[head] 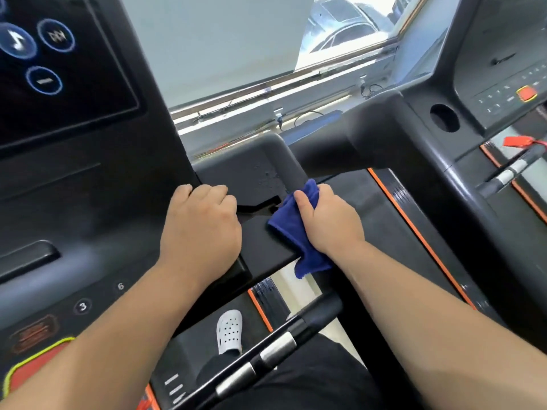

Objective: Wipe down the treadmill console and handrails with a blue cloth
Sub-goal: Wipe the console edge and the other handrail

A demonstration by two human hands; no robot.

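A dark treadmill console [74, 202] fills the left of the head view, with a touchscreen [53, 69] above and numbered buttons below. Its black right handrail [260, 241] runs out from the console's side. My right hand [328, 220] is shut on a blue cloth [290, 229], pressing it against the handrail's outer edge; the cloth's lower corner hangs below the rail. My left hand [201, 223] rests on the handrail beside the console, fingers curled over the top, holding nothing but the rail.
A red stop button [32, 371] sits at the lower left. A lower grip bar with silver sensor pads [260, 356] crosses below. A white shoe [229, 329] stands on the belt. A second treadmill [473, 113] stands close on the right; a window [340, 34] is ahead.
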